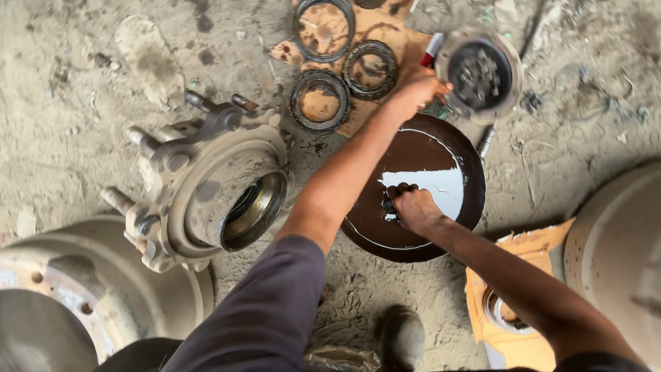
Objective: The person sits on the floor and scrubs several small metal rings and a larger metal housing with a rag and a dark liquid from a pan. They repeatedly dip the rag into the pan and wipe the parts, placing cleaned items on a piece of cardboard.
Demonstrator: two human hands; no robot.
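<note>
Dark oily liquid fills the round pan (463, 207) on the dirt floor, seen from the head camera with a pale reflection across its surface. The right hand (414, 209) is dipped at the pan's near side, fingers curled tight around a small dark part (390, 204) that is mostly hidden; what kind of part it is cannot be told. The left hand (417, 89) is stretched past the pan's far rim to a round metal container (478, 73) holding small dark pieces, fingers wrapped on its edge beside a red-handled tool (432, 48). Three bearing rings (370, 67) are laid on cardboard (406, 43) further out. A large wheel hub (213, 186) with studs lies on its side to the left, well apart from the pan.

For the washing in hand, the part is best kept fully under the liquid and turned so every face is rinsed, while the container is steadied level so nothing is spilled into the dirt.
</note>
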